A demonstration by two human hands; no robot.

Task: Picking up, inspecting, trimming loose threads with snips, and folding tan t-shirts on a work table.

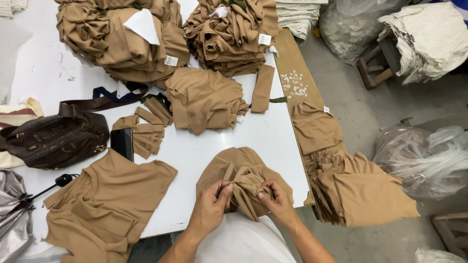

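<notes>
Lying left of the tan garment [243, 175]: phone [122, 142], brown handbag [58, 139]; folded stack [204, 100] beyond. Left hand [210, 205] and right hand [278, 202] pinch its bunched fabric, fingers closed.

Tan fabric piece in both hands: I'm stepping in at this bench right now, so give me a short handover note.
Left hand and right hand: both pinch the bunched tan fabric piece at the near table edge.
Nearby: flat tan garment to the left, small cut strips by a dark phone, folded pile mid-table, two tall stacks at the back.
Done: stacks suggest many pieces handled.
Left: this piece is not yet laid down.
</notes>
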